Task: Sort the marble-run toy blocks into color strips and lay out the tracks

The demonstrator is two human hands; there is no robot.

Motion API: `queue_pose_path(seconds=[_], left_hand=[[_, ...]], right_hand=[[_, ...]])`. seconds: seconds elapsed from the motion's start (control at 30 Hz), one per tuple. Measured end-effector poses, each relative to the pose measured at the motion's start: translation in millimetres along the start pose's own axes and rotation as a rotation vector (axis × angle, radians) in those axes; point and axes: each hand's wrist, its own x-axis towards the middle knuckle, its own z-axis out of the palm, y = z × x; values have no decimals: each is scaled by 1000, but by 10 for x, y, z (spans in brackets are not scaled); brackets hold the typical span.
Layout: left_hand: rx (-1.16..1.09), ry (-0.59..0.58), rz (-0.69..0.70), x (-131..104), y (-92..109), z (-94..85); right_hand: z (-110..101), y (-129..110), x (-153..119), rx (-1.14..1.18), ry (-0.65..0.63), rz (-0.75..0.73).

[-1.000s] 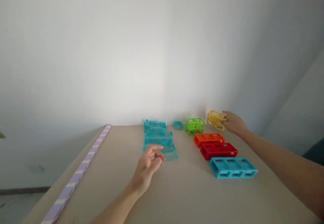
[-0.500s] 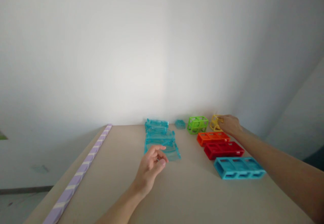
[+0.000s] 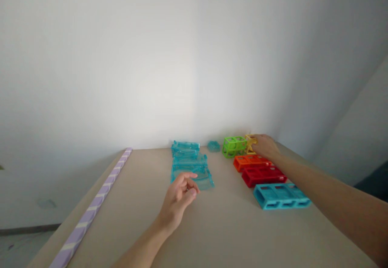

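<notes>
My right hand (image 3: 264, 144) is closed on a yellow open-frame block (image 3: 250, 143) at the back right, beside a green frame block (image 3: 234, 146). In front of these lie an orange block (image 3: 252, 162), a red block (image 3: 263, 175) and a blue block (image 3: 281, 196), one before the other. My left hand (image 3: 179, 197) hovers over the table's middle with its fingers loosely curled and apart, holding nothing. Just beyond it lie clear teal plastic pieces (image 3: 190, 160), partly covered by the fingers.
A small clear teal piece (image 3: 214, 146) sits near the wall, left of the green block. A purple and white striped strip (image 3: 98, 199) runs along the left side of the table (image 3: 224, 235). The wall (image 3: 151, 66) rises behind the table.
My right hand has moved the yellow block left, up close to the green block. My left hand looks nearly the same. The whole view has shifted slightly.
</notes>
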Motion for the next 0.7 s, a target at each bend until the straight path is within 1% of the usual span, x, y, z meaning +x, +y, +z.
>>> queue_pose_path(seconds=[0.1, 0.17, 0.27, 0.33, 0.37, 0.43, 0.53, 0.63, 0.7], left_hand=[[12, 0, -7, 5, -6, -3], [20, -2, -12, 10, -14, -6], [38, -9, -21, 13, -30, -13], [50, -18, -29, 8, -35, -16], [56, -22, -33, 4, -34, -16], [66, -28, -35, -5, -27, -15], [65, -21, -29, -8, -16, -12], [65, -15, -32, 4, -18, -12], [70, -19, -40, 12, -23, -13]], right_hand=[[-162, -280, -107, 26, 81, 8], [-229, -561, -213, 63, 90, -83], [-195, -1038, -351, 137, -38, -279], [-94, -1309, -370, 164, -126, -317], [-32, -1411, -350, 168, -160, -301], [94, -1541, -269, 159, -222, -229], [245, -1605, -130, 129, -318, -134], [329, -1637, -78, 101, -369, -95], [348, -1671, -110, 93, -376, -91]])
